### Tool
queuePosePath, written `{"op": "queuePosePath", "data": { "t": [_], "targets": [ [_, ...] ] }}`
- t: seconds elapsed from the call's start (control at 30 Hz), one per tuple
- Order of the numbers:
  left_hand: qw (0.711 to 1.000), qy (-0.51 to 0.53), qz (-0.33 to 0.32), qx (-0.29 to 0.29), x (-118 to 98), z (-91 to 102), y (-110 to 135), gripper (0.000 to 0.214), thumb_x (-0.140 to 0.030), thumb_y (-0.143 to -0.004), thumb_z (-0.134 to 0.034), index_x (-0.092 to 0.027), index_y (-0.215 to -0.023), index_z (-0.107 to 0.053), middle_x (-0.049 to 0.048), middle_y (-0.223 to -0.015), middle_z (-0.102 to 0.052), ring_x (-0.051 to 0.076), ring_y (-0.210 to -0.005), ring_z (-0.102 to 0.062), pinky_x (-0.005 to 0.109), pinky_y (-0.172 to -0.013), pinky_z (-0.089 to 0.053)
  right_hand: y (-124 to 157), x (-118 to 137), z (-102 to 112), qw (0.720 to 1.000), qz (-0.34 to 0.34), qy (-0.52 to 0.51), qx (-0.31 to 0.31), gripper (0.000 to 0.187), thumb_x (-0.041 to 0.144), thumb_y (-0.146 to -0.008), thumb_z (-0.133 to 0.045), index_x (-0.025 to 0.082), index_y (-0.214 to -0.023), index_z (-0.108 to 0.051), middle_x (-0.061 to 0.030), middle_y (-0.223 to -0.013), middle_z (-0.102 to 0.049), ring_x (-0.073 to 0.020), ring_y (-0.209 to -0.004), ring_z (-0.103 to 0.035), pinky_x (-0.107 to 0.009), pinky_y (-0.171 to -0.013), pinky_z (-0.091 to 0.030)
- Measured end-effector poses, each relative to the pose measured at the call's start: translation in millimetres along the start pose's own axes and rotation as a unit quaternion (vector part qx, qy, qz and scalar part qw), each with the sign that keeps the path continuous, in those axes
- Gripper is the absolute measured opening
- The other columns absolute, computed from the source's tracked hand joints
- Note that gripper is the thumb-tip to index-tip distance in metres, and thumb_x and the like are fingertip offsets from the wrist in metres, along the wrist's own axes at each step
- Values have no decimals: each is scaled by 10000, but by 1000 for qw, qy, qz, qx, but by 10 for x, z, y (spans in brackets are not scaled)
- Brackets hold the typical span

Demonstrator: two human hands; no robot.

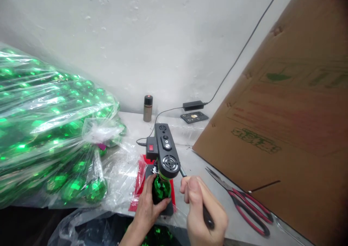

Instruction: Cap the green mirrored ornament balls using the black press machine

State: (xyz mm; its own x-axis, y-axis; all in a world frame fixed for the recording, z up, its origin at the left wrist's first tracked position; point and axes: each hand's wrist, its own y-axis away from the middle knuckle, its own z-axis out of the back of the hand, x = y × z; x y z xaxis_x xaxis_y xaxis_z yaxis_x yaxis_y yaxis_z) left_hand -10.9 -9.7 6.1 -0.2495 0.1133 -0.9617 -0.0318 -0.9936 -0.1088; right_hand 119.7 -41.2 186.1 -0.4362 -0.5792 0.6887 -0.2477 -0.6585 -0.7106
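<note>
A small black bench machine (pixel 164 150) with a lit red switch stands on a red mat (pixel 139 182) near the table's front edge. Under its head sits a shiny green faceted ball (pixel 161 188). My left hand (pixel 148 206) is closed around that ball and holds it in place under the head. My right hand (pixel 202 211) is wrapped round the machine's black lever handle (pixel 208 220), whose thin rod runs up to the machine's side.
A big clear plastic bag of green faceted balls (pixel 46 130) fills the left. A large cardboard sheet (pixel 285 130) leans at the right, with red-handled scissors (pixel 244 202) in front. A small canister (pixel 147 108), power adapter (pixel 193 105) and dark flat device (pixel 194 117) lie by the wall.
</note>
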Motion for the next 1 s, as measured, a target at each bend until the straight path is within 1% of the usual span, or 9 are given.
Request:
{"op": "queuePosePath", "data": {
  "t": [0.1, 0.23, 0.37, 0.53, 0.77, 0.83, 0.9, 0.93, 1.0],
  "targets": [
    [1000, 21, 5, 13, 8, 20, 6, 806, -334, -767, -885, -215, -1509, -593, 181, -1515, -699, 431, -1450, -656, 630, -1282, -482, -8, -2, -2, 1000, -4, 3, 0, 348, 172, -1125, -488, 227, -787, -544, 25, -674, -530, -108, -576, -536, -229, -543, -435],
    [999, 34, 5, 13, 26, 53, 10, 804, -330, -767, -894, -204, -1505, -600, 196, -1530, -696, 444, -1468, -641, 649, -1288, -467, -25, 13, -6, 1000, -6, -6, -8, 370, 200, -1135, -484, 226, -770, -540, 27, -661, -531, -109, -572, -541, -223, -548, -439],
    [999, 27, 4, 20, 34, 52, -8, 822, -344, -765, -894, -185, -1512, -593, 215, -1551, -678, 452, -1486, -626, 653, -1298, -453, -37, 17, -18, 1000, 5, -3, -11, 364, 182, -1131, -489, 226, -773, -536, 36, -665, -526, -97, -570, -539, -206, -551, -441],
    [1000, 27, 11, 6, 48, 31, -34, 818, -343, -757, -894, -179, -1502, -599, 220, -1516, -697, 463, -1457, -644, 676, -1279, -460, -40, 13, -33, 1000, 11, -10, -23, 368, 166, -1128, -488, 228, -768, -533, 43, -665, -520, -91, -577, -547, -196, -559, -448],
    [999, 35, 21, 3, 46, 9, -2, 858, -354, -734, -897, -190, -1518, -589, 216, -1545, -676, 471, -1487, -613, 679, -1298, -432, -7, -22, -15, 1000, 9, -5, -6, 346, 148, -1130, -480, 231, -800, -540, 50, -691, -519, -85, -591, -554, -199, -579, -450],
    [998, 46, 36, -2, 63, 43, 41, 871, -372, -721, -906, -191, -1514, -593, 217, -1563, -665, 481, -1506, -594, 686, -1309, -411, 1, -24, -13, 1000, 10, -5, -6, 342, 144, -1130, -479, 230, -805, -542, 48, -697, -524, -84, -596, -551, -197, -578, -444],
    [996, 64, 57, -15, 102, 119, 102, 878, -415, -720, -923, -199, -1507, -599, 212, -1585, -654, 477, -1528, -574, 677, -1327, -386, 6, -19, -15, 1000, 9, -5, -6, 337, 143, -1128, -481, 230, -809, -545, 46, -703, -530, -86, -607, -555, -195, -585, -445],
    [994, 79, 72, -27, 125, 169, 135, 881, -455, -721, -934, -203, -1499, -604, 208, -1582, -659, 471, -1528, -576, 665, -1331, -385, 8, -14, -17, 1000, 8, -6, -6, 338, 142, -1128, -481, 229, -808, -545, 45, -704, -531, -87, -615, -559, -196, -592, -447],
    [983, 130, 113, -68, 166, 274, 195, 879, -581, -750, -921, -207, -1484, -614, 194, -1552, -687, 452, -1504, -603, 629, -1320, -416, 9, -1, -23, 1000, 1, -5, -6, 343, 135, -1125, -482, 229, -800, -537, 45, -700, -525, -88, -622, -559, -195, -601, -447]
  ]
}}
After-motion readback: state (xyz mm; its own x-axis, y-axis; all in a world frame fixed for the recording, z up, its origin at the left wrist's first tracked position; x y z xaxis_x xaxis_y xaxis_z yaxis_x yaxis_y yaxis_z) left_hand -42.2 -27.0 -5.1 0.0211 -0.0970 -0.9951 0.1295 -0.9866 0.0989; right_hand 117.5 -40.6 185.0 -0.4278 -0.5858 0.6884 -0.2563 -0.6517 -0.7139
